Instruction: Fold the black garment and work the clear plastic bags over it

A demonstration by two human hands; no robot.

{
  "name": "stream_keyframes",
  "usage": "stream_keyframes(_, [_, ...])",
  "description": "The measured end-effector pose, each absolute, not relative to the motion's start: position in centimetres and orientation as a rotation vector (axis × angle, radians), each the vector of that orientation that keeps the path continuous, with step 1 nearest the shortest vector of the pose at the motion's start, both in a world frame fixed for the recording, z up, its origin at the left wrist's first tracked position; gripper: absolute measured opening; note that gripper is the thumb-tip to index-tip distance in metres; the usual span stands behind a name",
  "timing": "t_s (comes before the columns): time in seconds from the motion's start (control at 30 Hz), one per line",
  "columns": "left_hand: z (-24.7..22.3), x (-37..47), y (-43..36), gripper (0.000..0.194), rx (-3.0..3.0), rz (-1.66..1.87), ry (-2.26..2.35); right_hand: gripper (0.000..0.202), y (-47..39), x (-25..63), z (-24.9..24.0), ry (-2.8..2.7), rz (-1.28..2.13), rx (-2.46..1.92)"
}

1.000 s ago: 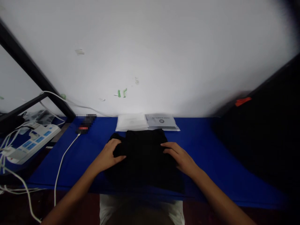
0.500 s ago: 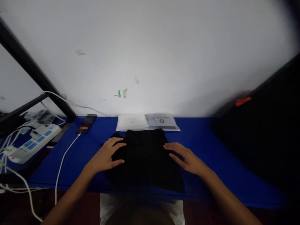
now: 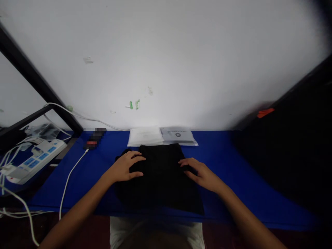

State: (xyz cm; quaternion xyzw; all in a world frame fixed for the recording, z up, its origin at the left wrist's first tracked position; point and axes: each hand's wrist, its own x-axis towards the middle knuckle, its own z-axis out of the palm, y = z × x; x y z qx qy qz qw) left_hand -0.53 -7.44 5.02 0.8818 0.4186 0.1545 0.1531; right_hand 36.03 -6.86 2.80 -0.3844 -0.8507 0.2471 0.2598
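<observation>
Cloth (image 3: 163, 180): black, on the blue table (image 3: 220, 152), right in front of the person. It looks lumpy on the left side. Black on black hides the folds, so a crease could get missed.
Left hand (image 3: 128, 166): over the left side of the cloth, thumb and fingers apart. If it pulled harder than the other hand, the cloth could go crooked.
Right hand (image 3: 201, 174): at the right side, fingers bent a bit, with a gap to the thumb. I can't tell how hard it presses. A light touch could let the cloth slip.
Front edge: the cloth's near right corner comes close to the table's edge. A tug toward the person could make it hang over.
Packets: a white packet (image 3: 145, 136) and a grey packet (image 3: 178, 135) lie just behind the cloth. Pushing the cloth back could bump them.
White cord (image 3: 69, 171): hangs over the table's edge near the left arm. An elbow could snag it.
</observation>
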Motion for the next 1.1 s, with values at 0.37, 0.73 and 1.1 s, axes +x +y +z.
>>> stream_keyframes(0.37, [3.8, -0.9, -3.6, 0.025, 2.353, 0.695, 1.13, 0.024, -3.3, 33.8, 3.2, -2.155, 0.344, -1.443])
stream_keyframes(0.73, [3.9, 1.1, -0.4, 0.028, 2.653, 0.652, 1.758, 0.03, -1.0, 31.3, 3.0, -2.11, -0.153, -1.757])
stream_keyframes(1.1, [3.0, 0.2, -7.1, 0.02, 2.611, 0.629, 1.282, 0.026, -6.3, 31.4, 1.5, -2.5, -0.025, -1.099])
